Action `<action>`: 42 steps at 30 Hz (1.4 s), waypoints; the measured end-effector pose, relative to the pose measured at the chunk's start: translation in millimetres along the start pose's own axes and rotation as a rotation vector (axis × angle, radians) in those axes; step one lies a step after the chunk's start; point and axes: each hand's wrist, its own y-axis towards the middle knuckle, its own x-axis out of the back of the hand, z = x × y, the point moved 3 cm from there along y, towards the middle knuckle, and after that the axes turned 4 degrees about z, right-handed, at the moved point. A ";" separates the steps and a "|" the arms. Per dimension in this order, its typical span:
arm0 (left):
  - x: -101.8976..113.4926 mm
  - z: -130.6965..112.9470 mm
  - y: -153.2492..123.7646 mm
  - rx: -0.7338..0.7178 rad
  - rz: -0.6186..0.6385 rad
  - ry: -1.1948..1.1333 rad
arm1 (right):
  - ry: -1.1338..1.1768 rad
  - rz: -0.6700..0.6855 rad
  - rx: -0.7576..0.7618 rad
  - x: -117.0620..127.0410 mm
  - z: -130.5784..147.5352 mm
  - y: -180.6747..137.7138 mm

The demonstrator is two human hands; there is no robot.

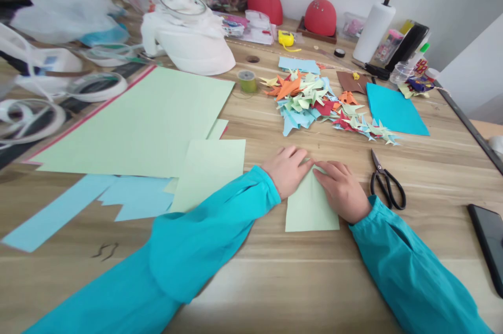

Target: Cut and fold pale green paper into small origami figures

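Note:
A small pale green sheet of paper (312, 211) lies on the wooden table with a faint crease down its upper middle. My left hand (288, 169) bears on its top left corner, fingers curled and thumb at the edge. From the other side my right hand (340, 187) pinches the top edge, its fingertips meeting the left thumb. The far edge of the paper is partly hidden under the fingers. Black-handled scissors (385, 182) rest just right of my right hand. Beyond both hands is a pile of folded paper pieces (302, 95) in orange, green, blue and red.
Larger green sheets (145, 124) and blue paper strips (63, 213) spread over the left side. A thread spool (247, 82), a turquoise paper stack (396, 108) and a yellow tape measure (285, 38) sit farther back. A phone (489, 245) lies at right.

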 end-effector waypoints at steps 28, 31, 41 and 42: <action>2.8 3.1 -2.4 0.042 -0.001 -0.135 | 0.065 0.014 -0.037 1.2 0.0 0.8; 2.8 2.2 -4.3 0.068 -0.015 -0.182 | 0.080 0.017 -0.048 1.0 0.0 1.2; 3.5 -2.4 -4.1 0.160 -0.034 -0.184 | 0.144 -0.010 -0.082 0.3 -1.8 1.3; 3.4 -2.5 -4.2 0.164 -0.038 -0.185 | 0.162 -0.018 -0.089 -0.1 -2.5 1.2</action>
